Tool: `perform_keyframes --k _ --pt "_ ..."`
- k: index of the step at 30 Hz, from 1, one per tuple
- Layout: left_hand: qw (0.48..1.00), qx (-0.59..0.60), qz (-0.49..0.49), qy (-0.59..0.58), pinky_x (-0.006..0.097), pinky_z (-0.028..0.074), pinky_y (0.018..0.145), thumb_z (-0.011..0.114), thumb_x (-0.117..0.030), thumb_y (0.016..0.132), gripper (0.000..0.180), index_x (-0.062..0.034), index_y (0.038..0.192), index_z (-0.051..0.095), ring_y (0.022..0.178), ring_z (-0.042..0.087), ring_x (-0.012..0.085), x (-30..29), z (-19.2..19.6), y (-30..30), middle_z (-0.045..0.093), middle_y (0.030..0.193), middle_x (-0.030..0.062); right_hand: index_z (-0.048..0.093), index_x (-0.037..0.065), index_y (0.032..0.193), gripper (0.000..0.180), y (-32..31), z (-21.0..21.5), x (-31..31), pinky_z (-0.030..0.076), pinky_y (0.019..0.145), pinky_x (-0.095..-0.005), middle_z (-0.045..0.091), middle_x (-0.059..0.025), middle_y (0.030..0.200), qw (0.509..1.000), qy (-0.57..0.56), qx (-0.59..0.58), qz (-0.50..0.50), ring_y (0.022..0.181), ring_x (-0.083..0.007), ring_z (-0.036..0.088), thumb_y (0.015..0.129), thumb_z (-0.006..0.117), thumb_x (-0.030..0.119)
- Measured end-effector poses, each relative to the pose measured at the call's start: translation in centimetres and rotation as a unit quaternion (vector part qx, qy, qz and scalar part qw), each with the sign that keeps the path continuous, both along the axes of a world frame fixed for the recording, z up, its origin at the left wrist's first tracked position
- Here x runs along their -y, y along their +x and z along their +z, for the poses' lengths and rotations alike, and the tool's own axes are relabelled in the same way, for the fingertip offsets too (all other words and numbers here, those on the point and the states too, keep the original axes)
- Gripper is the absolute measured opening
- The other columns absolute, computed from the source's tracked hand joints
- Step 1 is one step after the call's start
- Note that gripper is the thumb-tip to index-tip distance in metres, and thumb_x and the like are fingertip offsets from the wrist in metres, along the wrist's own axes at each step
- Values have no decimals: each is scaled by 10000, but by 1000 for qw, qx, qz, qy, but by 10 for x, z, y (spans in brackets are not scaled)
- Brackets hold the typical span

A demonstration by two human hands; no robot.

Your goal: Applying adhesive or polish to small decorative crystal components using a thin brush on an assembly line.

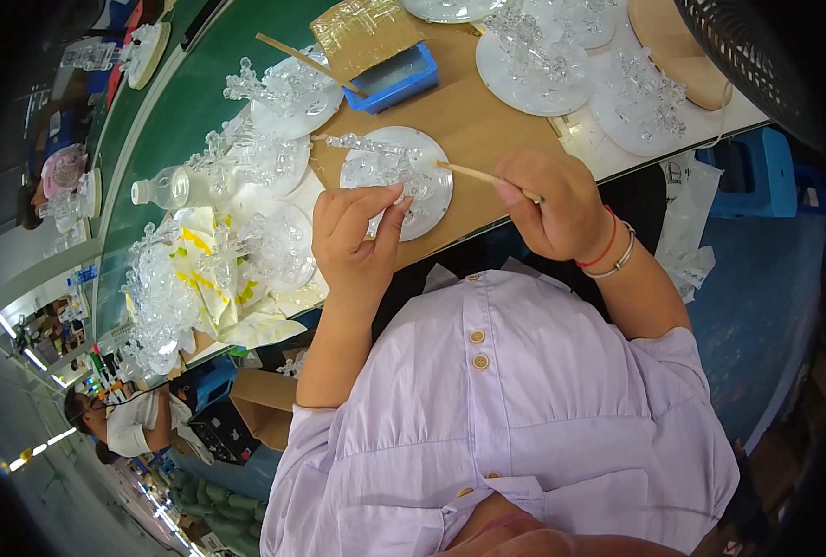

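A round white disc (432, 200) bearing a cluster of clear, beaded plastic parts (385, 162) lies on brown cardboard in front of me. My left hand (355, 237) is at the disc's near left edge. Its thumb and forefinger are pinched together beside the clear parts; what is between them is too small to make out. In my right hand (552, 202) is a thin wooden stick (473, 173), gripped near its end. The stick slants left, and its tip reaches the disc's right side by the clear parts.
Beyond the disc stands a blue tray (399, 84) with a stick (306, 63) and a tape-covered flap. More discs with clear parts (534, 74) surround the cardboard (496, 121). A plastic bottle (176, 188) lies left, near a crumpled yellow-white bag (204, 265). Another person (135, 422) is farther left.
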State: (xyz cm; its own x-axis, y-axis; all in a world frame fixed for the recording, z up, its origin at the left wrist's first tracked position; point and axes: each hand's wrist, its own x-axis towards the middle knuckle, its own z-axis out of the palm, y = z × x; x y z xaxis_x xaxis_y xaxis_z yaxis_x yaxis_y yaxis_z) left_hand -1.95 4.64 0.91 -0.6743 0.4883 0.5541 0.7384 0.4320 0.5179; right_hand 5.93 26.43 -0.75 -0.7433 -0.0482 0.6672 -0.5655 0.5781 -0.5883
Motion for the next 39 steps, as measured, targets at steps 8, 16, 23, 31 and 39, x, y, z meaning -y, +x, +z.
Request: perform_keyframes --k 8,16,23,31,39 --pt "1000 -17 -20 -16 303 457 670 788 -19 675 265 -73 911 679 755 577 211 4 3 -2 660 840 55 520 -11 908 112 19 8 15 478 564 -362 605 -144 791 999 5 -32 12 638 -306 594 820 584 -37" --pt "999 -29 2 18 341 463 847 731 -22 748 356 -42 1086 620 972 567 275 11 25 -22 602 1102 125 522 -1 900 116 22 9 29 476 564 -362 607 -145 792 999 15 -47 18 636 -304 587 814 599 -5" --pt "985 -58 -96 -131 370 452 903 663 6 782 353 -96 1117 629 1060 561 294 -1 45 -44 609 1143 93 526 -7 894 103 20 10 31 482 574 -352 608 -143 793 999 18 -38 7 649 -312 598 814 591 -18" --pt "976 -32 -127 -173 327 526 669 703 -34 765 191 -72 951 677 779 653 256 -5 57 -59 673 940 67 516 -2 910 36 41 28 9 474 552 -328 603 -160 784 998 -49 -22 -42 603 -249 582 876 526 -6" --pt "978 -102 -134 -121 274 514 606 728 -8 723 156 -59 860 675 685 653 210 30 128 -55 679 795 74 389 53 1017 218 44 50 -12 406 464 -253 540 -167 723 918 -264 -243 -166 517 -142 436 1015 347 266"
